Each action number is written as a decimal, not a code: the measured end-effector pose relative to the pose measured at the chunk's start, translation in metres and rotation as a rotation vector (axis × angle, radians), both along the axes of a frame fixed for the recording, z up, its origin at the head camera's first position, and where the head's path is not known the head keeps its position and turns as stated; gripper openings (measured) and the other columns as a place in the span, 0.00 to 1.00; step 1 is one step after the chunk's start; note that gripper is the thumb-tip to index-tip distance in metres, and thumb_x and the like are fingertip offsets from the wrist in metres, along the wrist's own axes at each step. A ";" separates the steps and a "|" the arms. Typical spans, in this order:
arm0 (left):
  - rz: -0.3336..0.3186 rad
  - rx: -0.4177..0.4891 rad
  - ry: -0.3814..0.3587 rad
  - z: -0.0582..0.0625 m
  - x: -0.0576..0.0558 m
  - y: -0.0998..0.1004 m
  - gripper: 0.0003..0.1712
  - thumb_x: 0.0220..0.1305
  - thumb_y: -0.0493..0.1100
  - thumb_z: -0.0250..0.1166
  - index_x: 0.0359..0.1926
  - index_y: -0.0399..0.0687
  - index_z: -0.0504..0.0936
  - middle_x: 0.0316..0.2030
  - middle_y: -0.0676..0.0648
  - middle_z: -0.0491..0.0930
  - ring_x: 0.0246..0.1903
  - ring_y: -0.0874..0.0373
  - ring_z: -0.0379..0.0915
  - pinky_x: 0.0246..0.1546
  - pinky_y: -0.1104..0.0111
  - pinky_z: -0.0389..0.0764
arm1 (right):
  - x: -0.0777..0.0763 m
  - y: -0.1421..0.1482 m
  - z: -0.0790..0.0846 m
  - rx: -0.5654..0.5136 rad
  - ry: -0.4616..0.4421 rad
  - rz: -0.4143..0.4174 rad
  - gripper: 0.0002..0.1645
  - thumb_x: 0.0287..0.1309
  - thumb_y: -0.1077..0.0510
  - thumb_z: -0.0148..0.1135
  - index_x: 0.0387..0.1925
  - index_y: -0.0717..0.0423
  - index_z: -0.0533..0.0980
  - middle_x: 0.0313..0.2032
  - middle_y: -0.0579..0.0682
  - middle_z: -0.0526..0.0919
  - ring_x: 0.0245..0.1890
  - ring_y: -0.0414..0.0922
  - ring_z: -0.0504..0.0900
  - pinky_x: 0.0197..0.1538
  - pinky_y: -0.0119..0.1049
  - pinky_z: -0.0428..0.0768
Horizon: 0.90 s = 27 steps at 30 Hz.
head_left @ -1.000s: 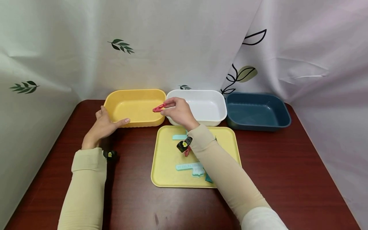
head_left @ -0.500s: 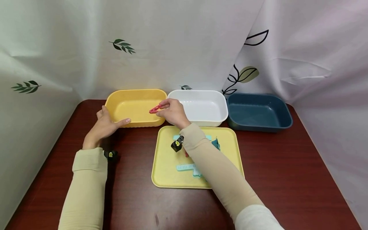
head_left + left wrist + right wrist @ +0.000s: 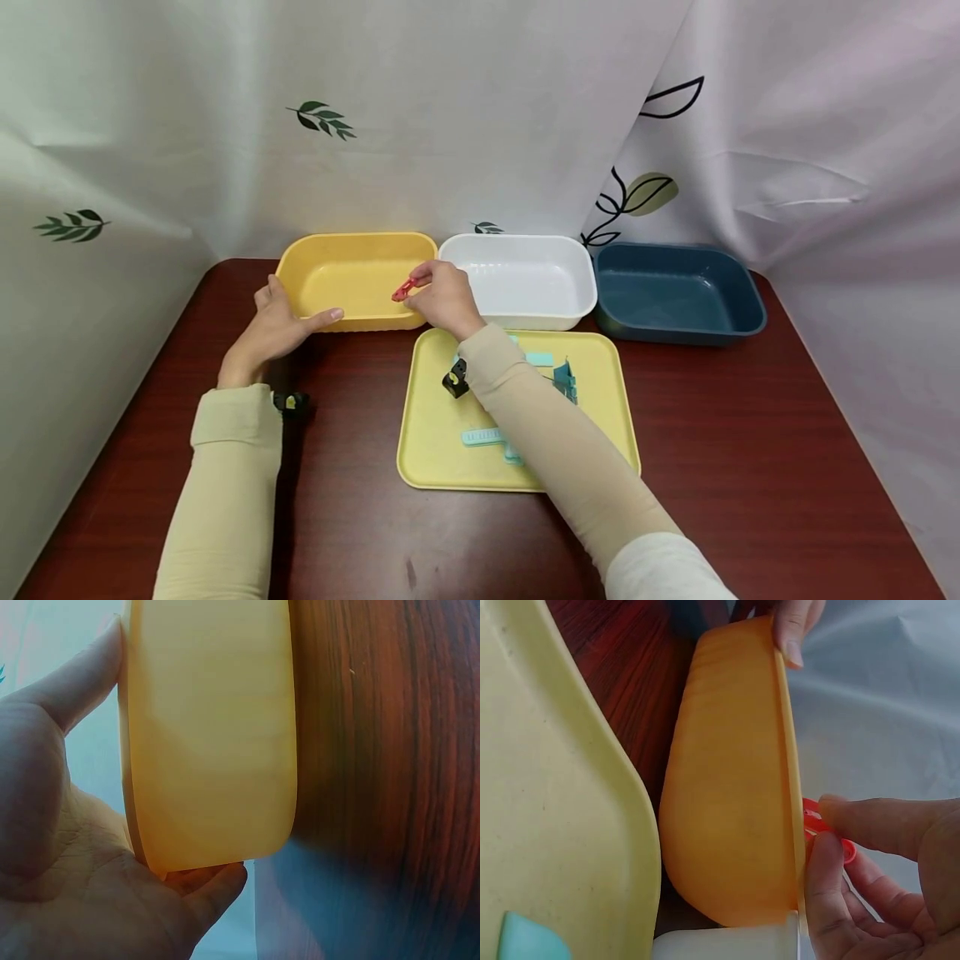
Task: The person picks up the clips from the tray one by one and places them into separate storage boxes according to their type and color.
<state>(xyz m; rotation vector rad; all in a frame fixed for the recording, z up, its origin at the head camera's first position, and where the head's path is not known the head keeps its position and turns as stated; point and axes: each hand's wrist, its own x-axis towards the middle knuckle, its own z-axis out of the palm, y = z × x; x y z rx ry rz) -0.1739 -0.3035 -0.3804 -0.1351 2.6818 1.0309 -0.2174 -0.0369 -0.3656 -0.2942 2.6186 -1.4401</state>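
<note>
My right hand (image 3: 447,297) pinches a small red plastic clip (image 3: 402,291) between thumb and fingers, at the right end of the yellow bin (image 3: 330,325). In the right wrist view, the clip (image 3: 814,815) shows just beyond the bin's rim, partly hidden by the fingers. My left hand (image 3: 273,325) holds the bin's near left corner. Its thumb (image 3: 90,671) lies at the rim and its fingers bend round the end wall, as the left wrist view shows.
A white bin (image 3: 525,287) and a dark blue bin (image 3: 675,304) stand to the right. On the yellow tray (image 3: 435,458) lie a mint ruler-like piece (image 3: 482,437), another mint strip (image 3: 539,359) and a teal clip-like object (image 3: 564,380), partly hidden by the right arm.
My right hand has moved slightly left with the red clip, from near the white bin's edge to over the yellow bin's right end. The left hand stays at the bin's corner.
</note>
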 end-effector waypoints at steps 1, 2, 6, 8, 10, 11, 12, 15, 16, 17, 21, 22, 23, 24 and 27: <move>-0.001 0.000 0.000 0.000 0.000 0.000 0.76 0.63 0.72 0.61 0.69 0.38 0.08 0.73 0.26 0.19 0.71 0.26 0.42 0.67 0.36 0.52 | 0.000 -0.001 0.000 0.011 0.003 0.000 0.20 0.51 0.64 0.75 0.47 0.60 0.82 0.43 0.51 0.86 0.39 0.43 0.83 0.41 0.26 0.75; -0.001 0.001 0.000 0.000 0.000 0.000 0.76 0.63 0.72 0.61 0.69 0.38 0.08 0.73 0.26 0.19 0.71 0.27 0.42 0.68 0.36 0.52 | 0.001 -0.001 0.000 0.019 0.005 -0.001 0.20 0.51 0.64 0.75 0.47 0.59 0.82 0.43 0.51 0.86 0.39 0.43 0.83 0.41 0.26 0.75; -0.004 -0.001 -0.005 0.000 -0.001 0.000 0.76 0.63 0.71 0.61 0.69 0.38 0.08 0.73 0.26 0.18 0.71 0.27 0.42 0.67 0.36 0.52 | 0.002 -0.002 0.000 0.038 0.029 0.003 0.20 0.51 0.64 0.75 0.47 0.59 0.82 0.42 0.51 0.86 0.40 0.43 0.83 0.41 0.26 0.76; -0.003 -0.002 -0.006 -0.001 -0.001 0.000 0.76 0.63 0.71 0.61 0.69 0.38 0.07 0.73 0.26 0.18 0.70 0.27 0.43 0.67 0.36 0.53 | 0.003 -0.003 0.000 0.047 0.042 0.003 0.20 0.51 0.63 0.76 0.47 0.59 0.82 0.42 0.51 0.86 0.39 0.44 0.83 0.41 0.27 0.76; -0.002 -0.001 -0.007 -0.001 -0.001 0.000 0.76 0.63 0.71 0.61 0.69 0.38 0.07 0.73 0.26 0.18 0.70 0.27 0.43 0.67 0.36 0.53 | 0.003 -0.003 0.001 0.054 0.046 0.004 0.20 0.51 0.63 0.76 0.47 0.59 0.82 0.42 0.51 0.86 0.39 0.44 0.83 0.41 0.28 0.76; -0.003 -0.001 -0.006 -0.001 -0.001 0.000 0.76 0.63 0.71 0.61 0.69 0.38 0.08 0.73 0.26 0.18 0.70 0.26 0.43 0.67 0.36 0.53 | 0.003 -0.003 0.001 0.059 0.045 0.004 0.20 0.51 0.62 0.77 0.47 0.59 0.82 0.42 0.51 0.86 0.39 0.44 0.83 0.41 0.29 0.76; -0.004 -0.002 -0.004 0.000 -0.001 0.000 0.76 0.63 0.71 0.61 0.69 0.38 0.08 0.73 0.26 0.19 0.70 0.26 0.43 0.67 0.36 0.53 | 0.004 -0.004 0.001 0.065 0.046 0.005 0.20 0.52 0.62 0.77 0.48 0.59 0.82 0.42 0.51 0.86 0.40 0.45 0.83 0.41 0.30 0.76; -0.006 -0.008 0.001 0.000 -0.001 0.000 0.76 0.63 0.72 0.61 0.69 0.38 0.08 0.73 0.26 0.19 0.70 0.26 0.43 0.67 0.36 0.54 | 0.004 -0.004 0.002 0.092 0.048 0.006 0.20 0.52 0.61 0.76 0.48 0.59 0.82 0.43 0.51 0.86 0.41 0.45 0.83 0.43 0.30 0.77; -0.006 -0.010 0.003 0.000 -0.001 0.000 0.76 0.63 0.72 0.60 0.69 0.38 0.08 0.73 0.25 0.19 0.70 0.26 0.44 0.67 0.36 0.54 | 0.004 -0.004 0.002 0.103 0.053 0.008 0.20 0.53 0.61 0.76 0.48 0.59 0.82 0.43 0.51 0.86 0.42 0.45 0.83 0.44 0.30 0.77; -0.007 -0.013 0.002 0.000 -0.001 0.000 0.76 0.63 0.72 0.60 0.69 0.38 0.08 0.73 0.25 0.19 0.70 0.26 0.44 0.66 0.36 0.54 | 0.004 -0.004 0.002 0.110 0.055 0.009 0.20 0.53 0.62 0.75 0.49 0.59 0.82 0.44 0.51 0.86 0.42 0.45 0.83 0.45 0.31 0.77; -0.005 -0.013 -0.001 -0.001 -0.001 0.000 0.76 0.63 0.72 0.61 0.69 0.39 0.07 0.73 0.26 0.19 0.70 0.27 0.43 0.67 0.36 0.54 | 0.004 -0.004 0.001 0.112 0.055 0.018 0.21 0.53 0.62 0.75 0.50 0.60 0.82 0.46 0.52 0.86 0.44 0.45 0.83 0.47 0.32 0.78; -0.006 -0.013 -0.001 -0.001 -0.001 0.000 0.76 0.63 0.72 0.61 0.69 0.39 0.07 0.73 0.26 0.19 0.70 0.26 0.43 0.67 0.36 0.54 | 0.004 -0.004 0.001 0.108 0.052 0.022 0.22 0.53 0.62 0.75 0.51 0.60 0.82 0.47 0.53 0.86 0.44 0.46 0.83 0.47 0.32 0.78; -0.006 -0.013 0.000 -0.001 -0.001 0.000 0.76 0.63 0.72 0.61 0.69 0.39 0.07 0.73 0.26 0.19 0.70 0.27 0.43 0.67 0.37 0.54 | 0.004 -0.003 0.001 0.102 0.047 0.024 0.22 0.53 0.62 0.75 0.51 0.60 0.82 0.47 0.53 0.86 0.44 0.46 0.83 0.48 0.33 0.78; -0.006 -0.012 0.001 -0.001 -0.001 0.000 0.76 0.63 0.72 0.61 0.69 0.39 0.07 0.73 0.26 0.19 0.70 0.27 0.43 0.67 0.37 0.54 | 0.004 -0.003 0.002 0.097 0.041 0.028 0.23 0.53 0.62 0.75 0.51 0.60 0.82 0.47 0.53 0.86 0.45 0.46 0.83 0.48 0.33 0.78; -0.005 -0.010 0.000 -0.001 -0.001 0.000 0.75 0.63 0.71 0.61 0.69 0.38 0.08 0.73 0.26 0.19 0.71 0.26 0.42 0.67 0.36 0.53 | 0.004 -0.001 0.002 0.088 0.029 0.038 0.23 0.53 0.62 0.75 0.52 0.59 0.82 0.48 0.51 0.85 0.45 0.46 0.83 0.48 0.33 0.78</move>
